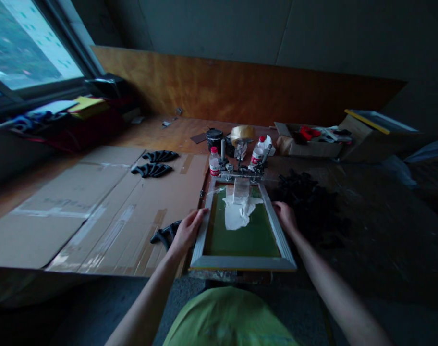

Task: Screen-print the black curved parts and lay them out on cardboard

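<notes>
A screen-printing frame (pixel 242 262) lies before me, with a metal border and green mesh (pixel 222 242). White ink or paste (pixel 237 214) is spread over the mesh's upper middle, below a pale block (pixel 241 188). My left hand (pixel 187 229) is closed on the frame's left border, thumb and fingers at the edge. On the other side my right hand (pixel 285 217) grips the right border, its fingers partly hidden. A metal hinge clamp (pixel 240 174) stands at the frame's far end. Just left of my left hand lies a black branching piece (pixel 164 235).
Flattened cardboard (pixel 114 216) covers the left side, bearing more black pieces (pixel 152 170). A pile of black pieces (pixel 307 204) lies at right. Behind the clamp stand bottles (pixel 214 163), a dark tub (pixel 214 139) and a tape roll (pixel 242 134). An open box (pixel 312 149) sits farther right.
</notes>
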The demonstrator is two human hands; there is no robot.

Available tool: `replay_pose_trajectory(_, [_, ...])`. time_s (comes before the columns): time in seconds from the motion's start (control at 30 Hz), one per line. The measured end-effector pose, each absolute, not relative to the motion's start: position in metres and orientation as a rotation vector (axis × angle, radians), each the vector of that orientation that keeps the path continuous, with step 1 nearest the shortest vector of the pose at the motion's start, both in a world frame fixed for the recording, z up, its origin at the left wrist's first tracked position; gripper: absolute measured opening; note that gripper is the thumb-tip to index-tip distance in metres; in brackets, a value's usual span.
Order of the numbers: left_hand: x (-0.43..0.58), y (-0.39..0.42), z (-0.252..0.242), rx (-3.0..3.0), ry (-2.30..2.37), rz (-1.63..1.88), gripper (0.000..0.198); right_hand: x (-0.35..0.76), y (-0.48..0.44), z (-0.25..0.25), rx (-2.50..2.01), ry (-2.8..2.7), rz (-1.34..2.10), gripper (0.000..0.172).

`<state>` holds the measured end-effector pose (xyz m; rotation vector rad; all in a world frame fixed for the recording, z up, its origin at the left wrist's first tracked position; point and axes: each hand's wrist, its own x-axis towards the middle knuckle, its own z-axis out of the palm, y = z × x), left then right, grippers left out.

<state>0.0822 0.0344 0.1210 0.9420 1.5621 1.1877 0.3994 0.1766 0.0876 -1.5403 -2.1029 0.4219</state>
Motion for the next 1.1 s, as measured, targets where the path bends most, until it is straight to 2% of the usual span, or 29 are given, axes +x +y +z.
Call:
replay_pose_trajectory(0.07, [0.084, 0.027, 0.090, 0.945, 1.625, 1.125, 0.074, 0.392, 0.192, 0.099, -1.485, -2.078, 0.370, 0.032])
replay_pose_trajectory(0.17, [0.087, 0.024, 0.056, 0.953, 1.735, 1.046, 0.077, 0.352, 0.198, 0.113, -1.241, -2.229, 0.267, 0.060])
replay_pose_trajectory(0.2, [0.087, 0.025, 0.049, 0.954, 1.754, 1.031, 0.076, 0.337, 0.196, 0.115, -1.190, -2.328, 0.239, 0.060])
replay_pose_trajectory(0.37, [0.084, 0.032, 0.037, 0.965, 1.767, 1.000, 0.067, 0.301, 0.159, 0.105, -1.173, -2.732, 0.214, 0.008])
replay_pose_trajectory(0.53, [0.082, 0.033, 0.034, 0.949, 1.773, 0.993, 0.066, 0.328, 0.129, 0.102, -0.790, -2.941, 0.245, 0.023])
replay_pose_trajectory(0.63, [0.082, 0.033, 0.033, 0.946, 1.772, 0.998, 0.066, 0.336, 0.136, 0.111, -0.623, -2.991, 0.393, 0.016])
replay_pose_trajectory(0.73, [0.083, 0.032, 0.034, 0.935, 1.725, 1.029, 0.068, 0.331, 0.141, 0.111, -0.769, -2.914, 0.374, 0.008])
replay_pose_trajectory(0.9, [0.084, 0.032, 0.035, 0.873, 1.687, 1.055, 0.073, 0.331, 0.119, 0.090, -0.775, -2.827, 0.266, 0.023])
replay_pose_trajectory(1.03, [0.086, 0.033, 0.045, 0.824, 1.665, 1.054, 0.077, 0.328, 0.126, 0.099, -0.861, -2.777, 0.406, 0.012])
replay_pose_trajectory(1.1, [0.085, 0.032, 0.056, 0.806, 1.630, 1.056, 0.080, 0.317, 0.145, 0.114, -1.014, -2.667, 0.409, 0.026])
